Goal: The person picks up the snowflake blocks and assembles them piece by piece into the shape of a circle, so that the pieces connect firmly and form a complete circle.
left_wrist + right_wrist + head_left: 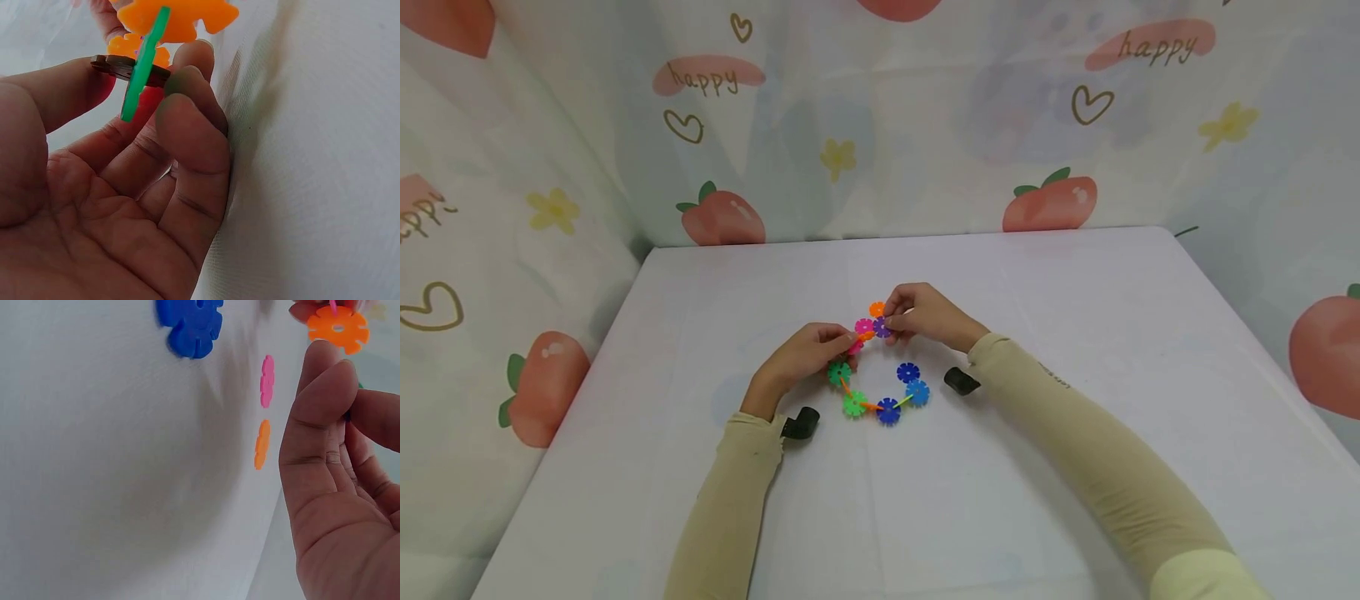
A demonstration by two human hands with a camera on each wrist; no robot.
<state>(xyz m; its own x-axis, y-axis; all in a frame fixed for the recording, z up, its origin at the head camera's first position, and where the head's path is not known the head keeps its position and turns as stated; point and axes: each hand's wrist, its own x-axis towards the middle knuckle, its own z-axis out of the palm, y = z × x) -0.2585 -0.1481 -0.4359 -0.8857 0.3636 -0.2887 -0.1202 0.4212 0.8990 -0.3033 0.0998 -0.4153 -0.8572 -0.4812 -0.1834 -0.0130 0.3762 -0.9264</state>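
A chain of notched plastic snowflake discs curves between the two hands. My left hand (805,357) pinches a brown disc (115,65) between thumb and fingers. Slotted into that one is a green disc (145,65), joined to an orange disc (178,19). On the right, thumb and fingertips of my right hand (928,317) pinch a purple disc (881,327), mostly hidden by the fingers in the right wrist view. Close to it are a pink disc (863,326) and an orange disc (338,329) by the left fingertips. The chain's near side runs through a light green disc (854,406) and a dark blue disc (889,412).
At the chain's right end are a light blue disc (917,392) and another blue disc (907,372). A loose orange disc (877,309) and a pink disc (267,381) lie beyond the hands. White cloth covers the table (1075,292); a printed curtain (910,125) hangs behind.
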